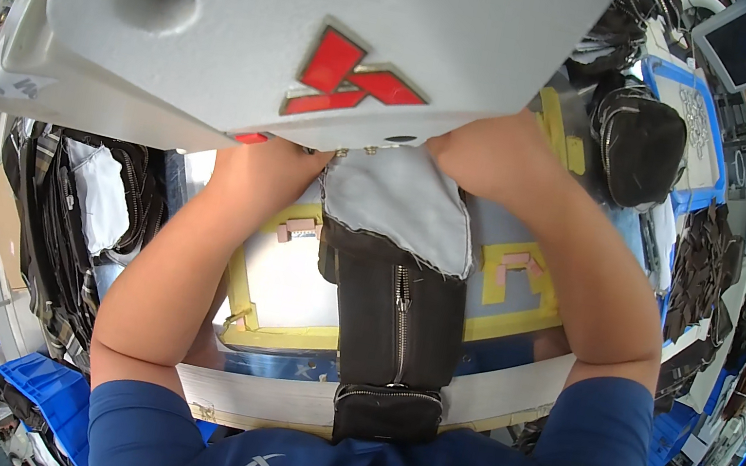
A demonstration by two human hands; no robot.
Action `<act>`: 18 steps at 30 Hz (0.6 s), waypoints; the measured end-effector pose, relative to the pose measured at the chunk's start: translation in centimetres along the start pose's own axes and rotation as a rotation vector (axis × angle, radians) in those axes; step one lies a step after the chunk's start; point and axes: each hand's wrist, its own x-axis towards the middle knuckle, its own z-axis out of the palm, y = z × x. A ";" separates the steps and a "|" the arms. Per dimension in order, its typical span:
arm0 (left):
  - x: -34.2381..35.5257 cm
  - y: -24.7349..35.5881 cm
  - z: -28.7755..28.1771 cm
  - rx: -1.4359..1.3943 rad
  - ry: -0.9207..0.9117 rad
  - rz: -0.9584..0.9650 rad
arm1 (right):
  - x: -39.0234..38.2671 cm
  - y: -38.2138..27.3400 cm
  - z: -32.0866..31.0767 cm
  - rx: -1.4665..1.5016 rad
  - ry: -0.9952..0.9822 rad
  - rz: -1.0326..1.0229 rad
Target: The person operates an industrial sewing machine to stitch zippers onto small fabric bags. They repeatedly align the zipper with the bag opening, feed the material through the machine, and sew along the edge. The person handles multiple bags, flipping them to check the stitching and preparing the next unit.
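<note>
A black bag piece (364, 306) with a long silver zipper lies lengthwise before me, its lower end hanging over the table's near edge. At its far end a light grey lining (398, 200) with frayed edges is spread out and runs beneath the big grey machine head (227, 41). My left hand (276, 173) is at the left edge of the lining, its fingertips covered by the machine. On the other side, my right hand (476, 159) touches the lining's upper right edge, and its fingers are also hidden there. A small black zipped pouch (387, 415) forms the bag's near end.
Dark fabric pieces (67, 202) are heaped at the left, above a blue crate (50, 396). Yellow tape (282, 336) frames the work surface. At the right are a black zipped bag (642, 148), a blue-rimmed tray (693, 119) and brown scraps (706, 274).
</note>
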 end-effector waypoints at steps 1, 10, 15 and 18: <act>0.0 0.2 -0.3 0.023 -0.007 0.003 | 0.1 0.0 -0.1 -0.002 -0.003 0.000; -5.2 6.1 -8.5 0.268 -0.176 0.353 | -0.6 2.1 0.2 0.153 0.062 -0.069; -3.9 5.3 -5.2 -0.165 -0.204 0.641 | -0.2 1.9 0.6 0.103 0.094 -0.119; -3.4 5.0 -3.3 -0.146 -0.280 0.599 | 0.0 1.8 1.0 0.027 0.139 -0.185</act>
